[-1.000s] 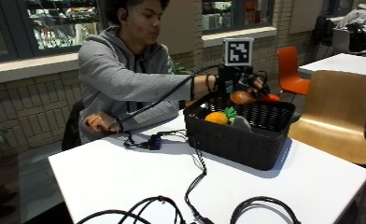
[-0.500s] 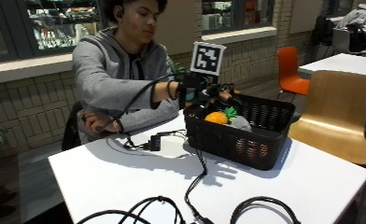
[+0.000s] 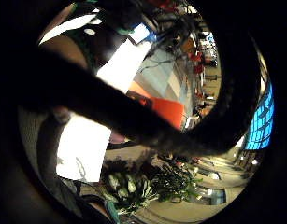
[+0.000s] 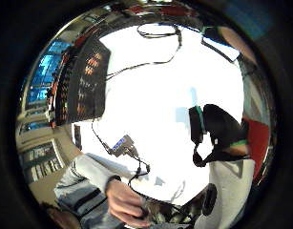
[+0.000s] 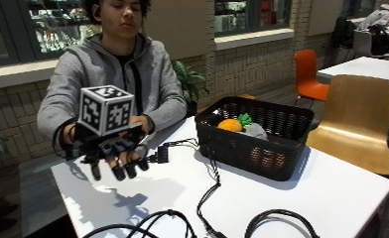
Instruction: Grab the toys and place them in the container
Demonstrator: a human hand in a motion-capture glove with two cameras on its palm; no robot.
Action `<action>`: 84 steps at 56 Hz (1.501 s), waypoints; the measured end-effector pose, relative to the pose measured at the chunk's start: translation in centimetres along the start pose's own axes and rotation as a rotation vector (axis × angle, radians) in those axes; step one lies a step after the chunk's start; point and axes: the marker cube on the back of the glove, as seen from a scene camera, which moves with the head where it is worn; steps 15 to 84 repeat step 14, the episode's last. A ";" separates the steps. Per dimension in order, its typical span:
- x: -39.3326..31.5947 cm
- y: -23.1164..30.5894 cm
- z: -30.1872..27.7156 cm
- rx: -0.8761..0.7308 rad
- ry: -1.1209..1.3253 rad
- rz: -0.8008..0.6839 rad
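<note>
1. Toys lie inside the black woven plastic basket (image 5: 257,144) that stands on the white table (image 5: 326,193): an orange plush pineapple with a green tuft (image 5: 232,124) and, touching it, a grey soft toy (image 5: 254,131).
2. Well apart from the basket, towards the person's side of the table, the black-gloved right hand (image 5: 112,151) hovers above the tabletop, fingers spread and pointing down, holding nothing.
3. Black cables (image 5: 208,188) trail across the table beside the basket.
4. No toy shows on the table outside the basket, so the task looks finished or close to it.
5. Both toys look light, soft and squashy, unlikely to break or slip; a grasp around the pineapple's round body, not its tuft, should suit best.
</note>
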 end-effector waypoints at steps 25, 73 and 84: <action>2.7 1.8 7.1 0.004 -0.152 0.052; 2.7 1.8 7.1 0.004 -0.152 0.052; 2.7 1.8 7.1 0.004 -0.152 0.052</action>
